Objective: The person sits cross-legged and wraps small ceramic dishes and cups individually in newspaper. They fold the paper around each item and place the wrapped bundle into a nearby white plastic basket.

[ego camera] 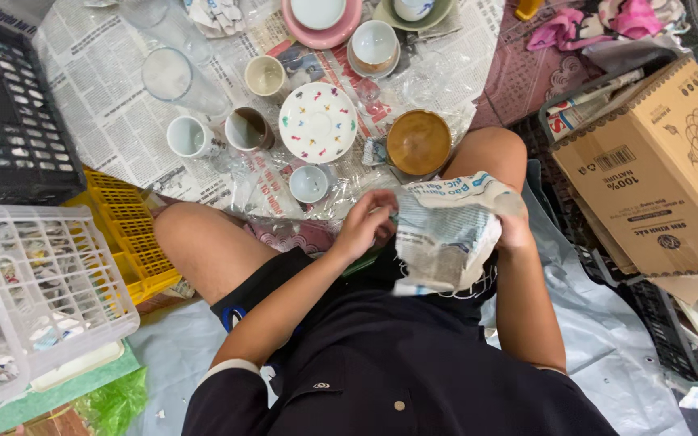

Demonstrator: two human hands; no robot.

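Observation:
I sit on the floor with my knees spread. Both hands hold a bundle wrapped in newspaper (446,234) over my lap. My left hand (367,222) grips its left edge with the fingers curled. My right hand (515,226) holds its right side, mostly hidden behind the paper. What is inside the wrapping is hidden. Just beyond the bundle, on spread newspaper (107,113), stand a brown bowl (418,142), a white plate with coloured specks (317,122) and a small white cup (309,183).
Several more cups, saucers and a glass (173,77) stand on the newspaper. A cardboard box (660,169) is at the right. At the left are a white plastic basket (42,282), a yellow crate (127,234) and a black crate (6,113).

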